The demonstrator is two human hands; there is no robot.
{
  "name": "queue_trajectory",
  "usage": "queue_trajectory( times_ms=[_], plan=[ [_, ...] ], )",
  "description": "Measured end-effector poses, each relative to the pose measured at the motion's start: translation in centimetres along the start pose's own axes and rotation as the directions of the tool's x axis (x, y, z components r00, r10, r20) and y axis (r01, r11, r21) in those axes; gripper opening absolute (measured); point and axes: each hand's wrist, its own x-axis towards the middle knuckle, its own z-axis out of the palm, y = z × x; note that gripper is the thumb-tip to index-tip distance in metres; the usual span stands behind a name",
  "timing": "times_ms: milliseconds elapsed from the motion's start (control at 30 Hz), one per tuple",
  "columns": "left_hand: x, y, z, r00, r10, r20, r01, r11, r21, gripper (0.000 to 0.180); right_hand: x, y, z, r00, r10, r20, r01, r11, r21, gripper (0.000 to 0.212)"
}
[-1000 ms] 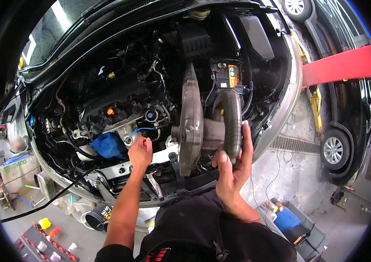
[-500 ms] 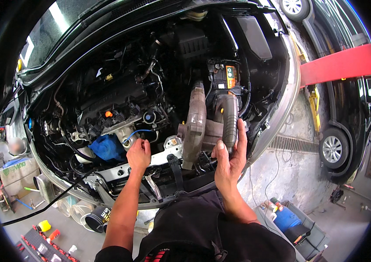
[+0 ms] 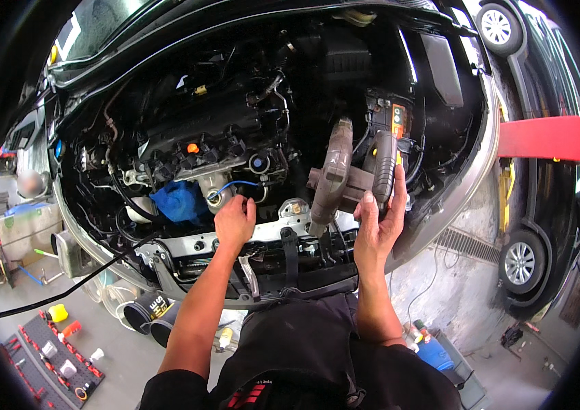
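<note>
In the open engine bay, my left hand is closed in a pinch beside a metal housing. A thin blue tube curves just above its fingertips; whatever is between the fingers is hidden. My right hand grips the lower end of a grey-brown plastic air duct, thumb on one side and fingers along the other. That duct has a ribbed section and overlaps the battery. Left of the metal housing, a crumpled blue cloth is tucked in the bay.
A silver crossmember runs along the bay's front. The black engine cover lies farther back. At right are a red lift arm and another dark car. A tool rack and a grey bin stand low on either side.
The whole view has shifted, so the engine bay and both hands sit farther right and slightly higher. Both hands stay at the same parts; the left fingers show a little more clearly.
</note>
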Motion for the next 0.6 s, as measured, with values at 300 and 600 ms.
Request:
queue_trajectory(
  times_ms=[300, 600],
  plan=[
    [-0.3, -0.2, 0.0, 0.997, -0.06, 0.045, 0.062, 0.997, -0.045, 0.029, -1.8, -6.2, -0.7, 0.999, -0.018, -0.046, 0.02, 0.999, 0.033, 0.072],
    [-0.2, 0.0, 0.2, 1.0, -0.017, 0.012, 0.017, 1.0, 0.024, 0.031, 1.6, -6.8, -1.4, 0.976, -0.205, -0.076, 0.215, 0.965, 0.151, 0.074]
  ],
)
